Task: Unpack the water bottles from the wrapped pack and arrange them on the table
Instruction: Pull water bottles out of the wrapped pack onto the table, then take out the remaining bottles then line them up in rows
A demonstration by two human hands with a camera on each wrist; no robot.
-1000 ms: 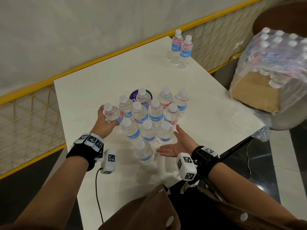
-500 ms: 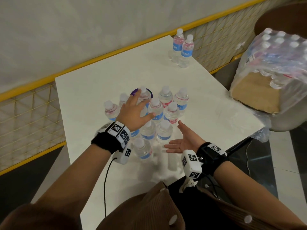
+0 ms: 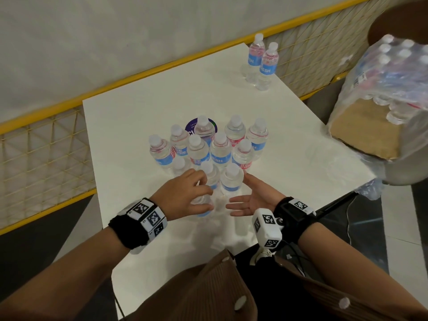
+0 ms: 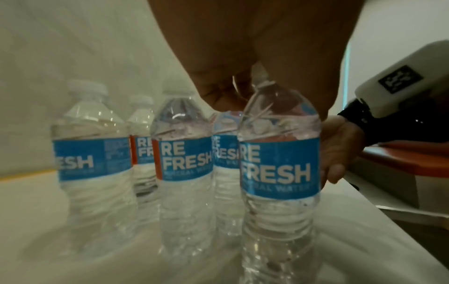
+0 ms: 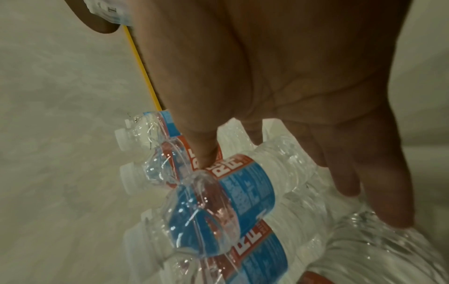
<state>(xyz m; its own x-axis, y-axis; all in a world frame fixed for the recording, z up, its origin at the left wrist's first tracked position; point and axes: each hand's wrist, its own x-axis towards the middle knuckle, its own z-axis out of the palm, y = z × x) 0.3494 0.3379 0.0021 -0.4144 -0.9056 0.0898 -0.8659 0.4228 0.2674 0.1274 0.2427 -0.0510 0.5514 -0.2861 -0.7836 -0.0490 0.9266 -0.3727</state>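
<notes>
You stand at a white table (image 3: 143, 112) set against a pale wall with a yellow mesh rail (image 3: 41, 144) running behind it. Off the table's right edge the wrapped pack (image 3: 393, 75) rests on a seat, its film torn open at the front and bottles still inside, so unpacking looks only partly done. On the table the unpacked bottles form a tight cluster (image 3: 220, 149) in staggered rows narrowing toward you, upright and nearly touching, apparently so the group stays neat and compact; it partly covers a round purple sticker (image 3: 192, 126). Two taller bottles (image 3: 261, 61) stand well apart at the far corner and play no part here. Your left hand (image 3: 185, 195) comes down from above with its fingers curled round the neck and shoulder of the front bottle (image 4: 279, 163), the one nearest you, which stands on the table; a top grip suits nudging it into line without knocking its neighbours. Your right hand (image 3: 252, 198) lies open, palm up, just right of that bottle, holding nothing, likely as a guard against tipping. The close rows behind leave little room, so any sideways push risks toppling them.
</notes>
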